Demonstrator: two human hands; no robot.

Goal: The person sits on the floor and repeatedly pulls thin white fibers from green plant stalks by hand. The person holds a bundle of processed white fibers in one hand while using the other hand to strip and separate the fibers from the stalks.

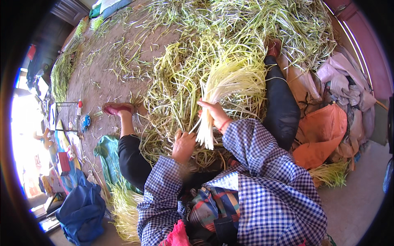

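My right hand [214, 113] is closed around a thick bunch of blanched, chive-like stalks [234, 80]. Their white ends point down towards me, and the yellow leaves fan out away from me. Just left of these ends, my left hand [184, 146] has its fingers curled together. One thin pale stalk [194, 126] runs from the bunch's edge to its fingertips. Between my spread legs lies a heap of loose yellow-green stalks [172, 83], under and beyond both hands. Some of the heap is hidden by the bunch and my sleeves.
More loose greens [246, 18] cover the floor ahead. An orange woven sack [323, 132] and crumpled plastic sacks [344, 73] lie on the right. On the left are a green sack [107, 153], a pale bundle of stalks [126, 209], a blue bag [81, 209] and a metal frame [66, 115].
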